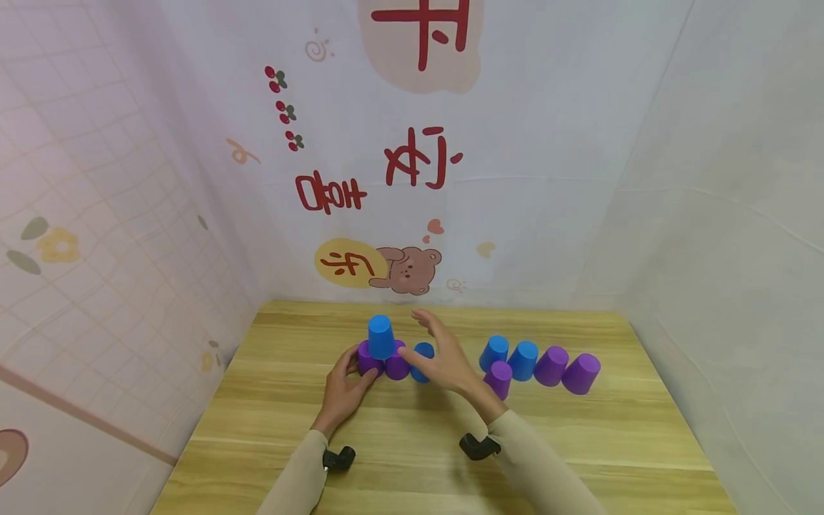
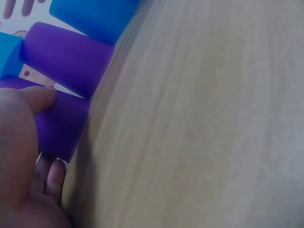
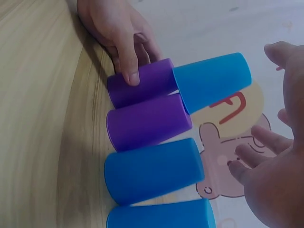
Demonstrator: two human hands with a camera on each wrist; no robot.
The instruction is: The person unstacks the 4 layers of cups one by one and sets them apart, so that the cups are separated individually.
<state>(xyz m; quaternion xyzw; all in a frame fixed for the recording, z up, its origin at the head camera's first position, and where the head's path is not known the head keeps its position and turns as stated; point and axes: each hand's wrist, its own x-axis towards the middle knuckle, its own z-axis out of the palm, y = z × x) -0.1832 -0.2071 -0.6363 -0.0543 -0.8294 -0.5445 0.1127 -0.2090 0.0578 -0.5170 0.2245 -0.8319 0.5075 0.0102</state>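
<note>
With thumb and fingers on either side, my left hand (image 1: 343,393) holds the leftmost upside-down purple cup (image 2: 61,123). A second purple cup (image 3: 149,123) stands against it on the table. An upside-down blue cup (image 1: 381,337) rests on top of these two purple cups, bridging them. My right hand (image 1: 448,363) is raised to the right of the stack, fingers spread and relaxed, holding nothing. In the right wrist view, a gap shows between its fingers and the top blue cup. Beneath the right hand, another blue cup (image 3: 154,171) stands beside the second purple cup.
Farther right stand several more upside-down cups: a blue cup (image 1: 494,352), another blue cup (image 1: 524,361), a purple cup (image 1: 551,366) and a purple cup (image 1: 581,374), with a purple cup (image 1: 499,379) in front. A printed cloth wall (image 1: 534,214) borders the wooden table (image 1: 412,458) behind.
</note>
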